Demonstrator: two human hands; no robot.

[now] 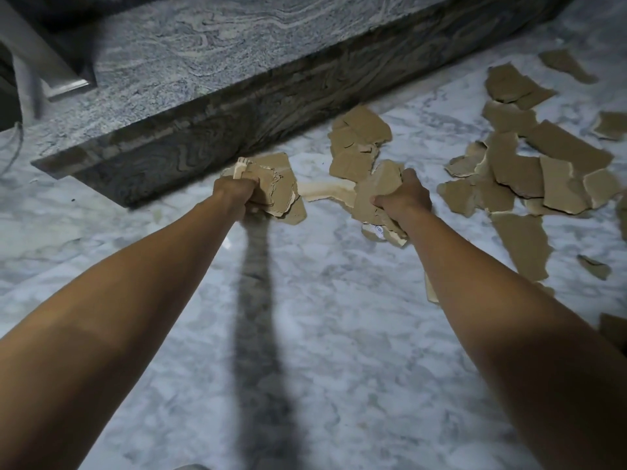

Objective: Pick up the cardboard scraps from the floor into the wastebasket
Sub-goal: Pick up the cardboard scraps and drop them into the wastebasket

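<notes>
My left hand (237, 193) grips a stack of brown cardboard scraps (276, 188) just above the marble floor, close to the stone step. My right hand (403, 198) grips another bunch of torn cardboard pieces (376, 191) a little to the right. Between the two hands a pale strip of cardboard (322, 191) lies on the floor. More scraps (359, 137) lie behind my right hand, and several loose pieces (529, 171) are spread over the floor at the right. No wastebasket is in view.
A raised grey granite step (190, 72) runs diagonally across the top, its dark front face (203, 140) right behind my hands. A metal post base (68, 83) stands on it at the upper left. White marble floor (322, 334) fills the foreground.
</notes>
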